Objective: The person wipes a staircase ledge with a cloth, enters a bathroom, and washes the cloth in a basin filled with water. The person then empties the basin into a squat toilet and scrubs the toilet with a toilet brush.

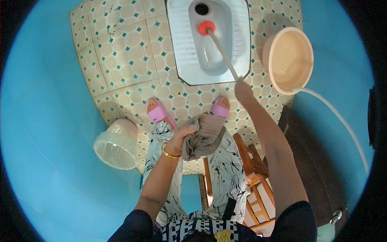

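A white squat toilet is set in the patterned tile floor. Its dark drain hole shows at the top of the basin. My right hand is closed round the lower end of a pale stick, whose red head rests in the basin just below the hole. Bunched in my left hand is a grey-brown cloth, held in front of my legs. The fingers of my left hand are partly hidden by the cloth.
A peach basin with a pale hose over its rim stands at the right. A perforated waste basket is at the left. Wooden furniture stands behind my legs. Blue walls rise on both sides.
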Motion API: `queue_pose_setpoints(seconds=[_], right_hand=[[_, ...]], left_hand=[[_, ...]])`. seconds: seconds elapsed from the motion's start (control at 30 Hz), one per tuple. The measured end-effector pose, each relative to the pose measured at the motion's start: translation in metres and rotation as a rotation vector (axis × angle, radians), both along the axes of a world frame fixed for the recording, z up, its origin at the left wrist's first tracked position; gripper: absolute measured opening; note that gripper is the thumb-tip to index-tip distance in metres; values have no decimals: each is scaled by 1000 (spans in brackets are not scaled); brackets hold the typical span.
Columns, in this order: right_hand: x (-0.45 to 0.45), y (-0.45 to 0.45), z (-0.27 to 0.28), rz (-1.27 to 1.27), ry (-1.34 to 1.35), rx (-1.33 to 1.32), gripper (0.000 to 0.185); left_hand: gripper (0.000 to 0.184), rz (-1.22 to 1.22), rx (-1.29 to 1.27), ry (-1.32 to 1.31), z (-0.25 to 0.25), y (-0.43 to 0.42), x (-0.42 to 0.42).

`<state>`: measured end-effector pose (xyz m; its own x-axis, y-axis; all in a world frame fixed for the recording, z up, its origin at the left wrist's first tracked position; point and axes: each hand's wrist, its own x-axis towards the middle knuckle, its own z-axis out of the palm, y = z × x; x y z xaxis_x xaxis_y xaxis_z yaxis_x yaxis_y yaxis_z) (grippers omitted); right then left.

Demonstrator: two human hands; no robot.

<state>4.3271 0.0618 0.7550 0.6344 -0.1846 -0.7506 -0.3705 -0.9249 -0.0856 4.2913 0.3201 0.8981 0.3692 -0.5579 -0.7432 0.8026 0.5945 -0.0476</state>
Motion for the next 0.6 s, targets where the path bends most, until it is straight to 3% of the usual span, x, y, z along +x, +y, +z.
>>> queue_pose_setpoints(seconds=[0.17,0.2,0.27,0.3,0.47,0.6], right_hand=[[-84,-15,60,38,444,-61,27],[-94,-18,67,48,453,-69,27],[-111,-25,75,190,418,175,23],[-81,-2,107,-12,476,121,25],[-77,-18,162,-91,470,16,25],[-130,-18,215,37,447,-205,19]], left_hand=[[62,-64,-168,-118,-3,9,2],[62,-88,-175,-143,-2,9,3],[61,-69,-181,-101,1,7,4],[61,-67,-186,-71,2,7,5],[56,-224,-164,-282,-1,13,1],[57,-280,-215,-398,2,13,5]])
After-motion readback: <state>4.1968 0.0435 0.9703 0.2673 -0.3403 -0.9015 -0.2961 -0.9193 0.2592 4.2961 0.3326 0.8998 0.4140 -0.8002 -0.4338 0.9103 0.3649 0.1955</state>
